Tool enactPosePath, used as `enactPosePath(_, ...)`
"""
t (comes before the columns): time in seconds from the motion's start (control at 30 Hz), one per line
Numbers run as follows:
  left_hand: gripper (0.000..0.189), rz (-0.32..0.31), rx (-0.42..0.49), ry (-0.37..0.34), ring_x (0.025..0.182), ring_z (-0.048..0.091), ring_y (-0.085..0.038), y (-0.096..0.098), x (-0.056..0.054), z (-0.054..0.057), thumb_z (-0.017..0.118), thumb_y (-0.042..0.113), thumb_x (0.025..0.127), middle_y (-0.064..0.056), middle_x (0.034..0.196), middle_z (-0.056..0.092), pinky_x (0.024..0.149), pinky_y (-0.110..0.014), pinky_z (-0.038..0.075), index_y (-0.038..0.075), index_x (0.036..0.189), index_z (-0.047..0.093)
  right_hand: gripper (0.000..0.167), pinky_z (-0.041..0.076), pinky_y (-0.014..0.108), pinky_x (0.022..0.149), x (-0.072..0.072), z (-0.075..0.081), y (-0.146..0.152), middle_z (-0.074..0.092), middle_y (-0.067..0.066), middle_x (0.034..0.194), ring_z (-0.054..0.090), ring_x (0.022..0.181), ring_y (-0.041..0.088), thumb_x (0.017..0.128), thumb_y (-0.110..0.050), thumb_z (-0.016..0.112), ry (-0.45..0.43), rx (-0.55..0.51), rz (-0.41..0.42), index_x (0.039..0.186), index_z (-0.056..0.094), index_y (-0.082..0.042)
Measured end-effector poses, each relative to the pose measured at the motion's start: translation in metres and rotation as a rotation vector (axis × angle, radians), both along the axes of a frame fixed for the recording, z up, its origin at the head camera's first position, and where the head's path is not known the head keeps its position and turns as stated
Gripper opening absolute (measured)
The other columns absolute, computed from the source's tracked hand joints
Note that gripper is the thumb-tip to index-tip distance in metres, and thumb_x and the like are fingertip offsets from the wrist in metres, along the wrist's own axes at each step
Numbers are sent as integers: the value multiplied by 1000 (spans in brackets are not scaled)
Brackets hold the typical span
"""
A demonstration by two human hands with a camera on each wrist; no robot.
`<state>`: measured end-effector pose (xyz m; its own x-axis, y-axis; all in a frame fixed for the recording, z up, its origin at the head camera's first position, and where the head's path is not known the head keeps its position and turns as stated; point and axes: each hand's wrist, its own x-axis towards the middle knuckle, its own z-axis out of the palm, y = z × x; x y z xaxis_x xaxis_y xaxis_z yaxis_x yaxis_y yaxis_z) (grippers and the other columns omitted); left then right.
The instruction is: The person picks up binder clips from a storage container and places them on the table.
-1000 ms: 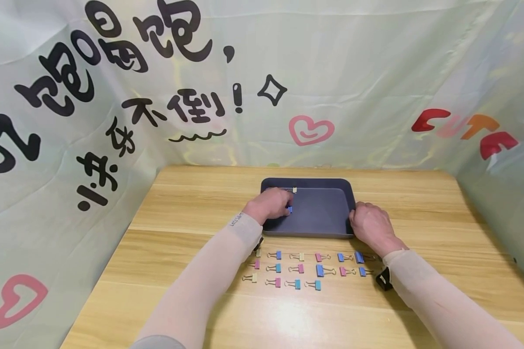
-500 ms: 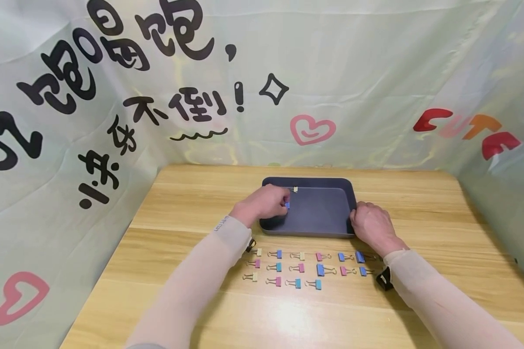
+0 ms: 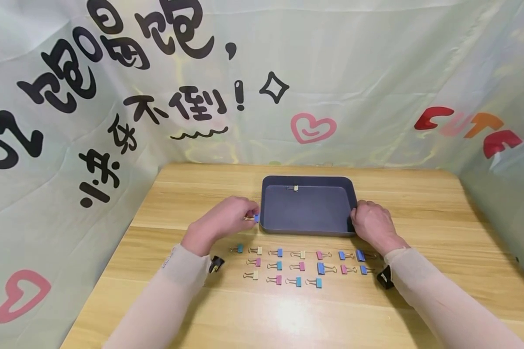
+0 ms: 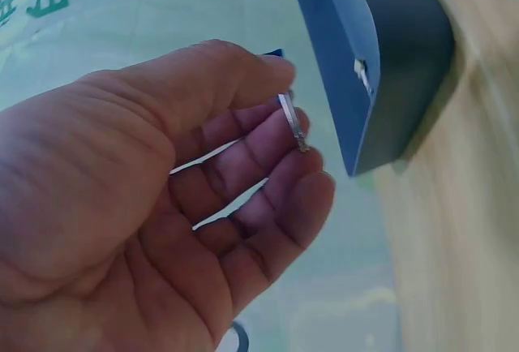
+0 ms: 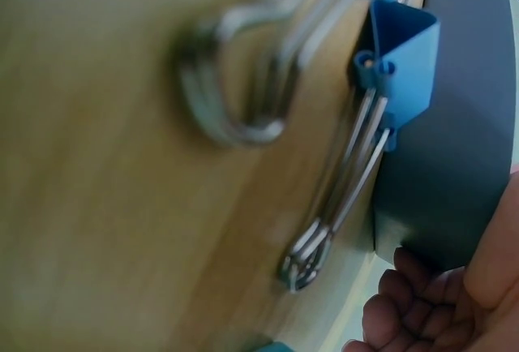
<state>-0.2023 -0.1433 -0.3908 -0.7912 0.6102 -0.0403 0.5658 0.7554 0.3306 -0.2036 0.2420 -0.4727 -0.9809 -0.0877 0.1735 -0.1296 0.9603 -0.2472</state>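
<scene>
My left hand pinches a small blue binder clip just outside the tray's left wall. In the left wrist view, thumb and fingers hold that binder clip by its side, mostly hidden behind the thumb. The dark grey tray lies flat on the table, with one pale yellow binder clip inside near its back wall. My right hand grips the tray's right edge. In the right wrist view, the curled fingers and the thumb are around the tray's end.
Rows of yellow, pink, teal and blue binder clips lie in front of the tray, among them a teal clip at the far left and a larger blue clip near the right wrist. Behind the wooden table hangs a printed cloth.
My left hand has moved out of the tray to the left with the blue binder clip, uncovering the tray's left side and a teal clip on the table. The right hand stays on the tray.
</scene>
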Motion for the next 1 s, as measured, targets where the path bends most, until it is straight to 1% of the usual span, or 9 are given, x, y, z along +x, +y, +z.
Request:
enactPosePath(0.13, 10, 56, -21, -19, 85, 60, -12, -17, 17, -5, 70, 14, 96, 5, 94, 69, 84, -32, 54, 12, 106, 74, 30, 53, 66, 73, 0, 1, 0, 64, 27, 81, 65, 79, 49, 103, -13, 47, 2, 0, 2, 88, 61, 9)
enactPosePath(0.2, 10, 82, -20, -42, 84, 60, -12, -22, 25, -9, 71, 15, 96, 6, 94, 67, 83, -32, 54, 13, 106, 74, 30, 53, 66, 72, -1, 1, 1, 64, 27, 81, 65, 79, 49, 103, -13, 47, 3, 0, 2, 88, 61, 9)
enactPosePath(0.3, 7, 108, -16, -72, 81, 57, -12, -30, 37, -15, 74, 16, 96, 7, 89, 64, 79, -31, 52, 15, 103, 73, 31, 53, 66, 72, -1, 1, 0, 64, 27, 81, 65, 79, 48, 103, -13, 47, 0, 1, 6, 87, 61, 9)
enactPosePath(0.37, 5, 108, -14, -71, 79, 55, -12, -34, 43, -20, 75, 16, 96, 8, 87, 62, 78, -31, 51, 15, 100, 72, 31, 53, 66, 72, -1, 1, 0, 64, 27, 81, 65, 79, 48, 103, -14, 47, -2, -1, 7, 88, 61, 9)
enactPosePath(0.5, 4, 80, -16, -54, 77, 53, -11, -41, 55, -33, 76, 14, 95, 9, 84, 61, 77, -30, 51, 15, 97, 73, 31, 53, 66, 72, -1, 1, 0, 64, 27, 81, 65, 79, 48, 103, -14, 47, -8, -5, 9, 88, 62, 9)
enactPosePath(0.63, 5, 55, -23, -37, 76, 52, -10, -44, 61, -45, 76, 12, 93, 9, 82, 59, 75, -29, 50, 14, 94, 72, 32, 53, 66, 73, -2, 1, 0, 65, 27, 82, 65, 80, 48, 104, -14, 46, -14, -4, 9, 89, 62, 9)
enactPosePath(0.73, 8, 36, -30, -19, 74, 51, -10, -44, 64, -51, 77, 11, 93, 8, 80, 57, 72, -27, 48, 15, 91, 70, 32, 53, 66, 74, -2, 1, 0, 65, 27, 83, 65, 81, 49, 104, -14, 46, -21, -5, 6, 90, 62, 10)
enactPosePath(0.87, 12, 21, -38, -10, 72, 49, -10, -42, 67, -57, 78, 11, 93, 8, 78, 55, 70, -26, 46, 16, 88, 68, 32, 53, 66, 76, -3, 1, 0, 65, 28, 84, 65, 83, 50, 104, -15, 46, -31, -3, 2, 90, 62, 10)
enactPosePath(1.0, 13, 21, -36, -9, 72, 49, -10, -41, 69, -60, 77, 10, 92, 6, 78, 57, 70, -26, 46, 16, 86, 68, 32, 53, 67, 76, -2, 0, 0, 65, 28, 84, 65, 83, 50, 104, -14, 46, -26, -2, 3, 89, 61, 9)
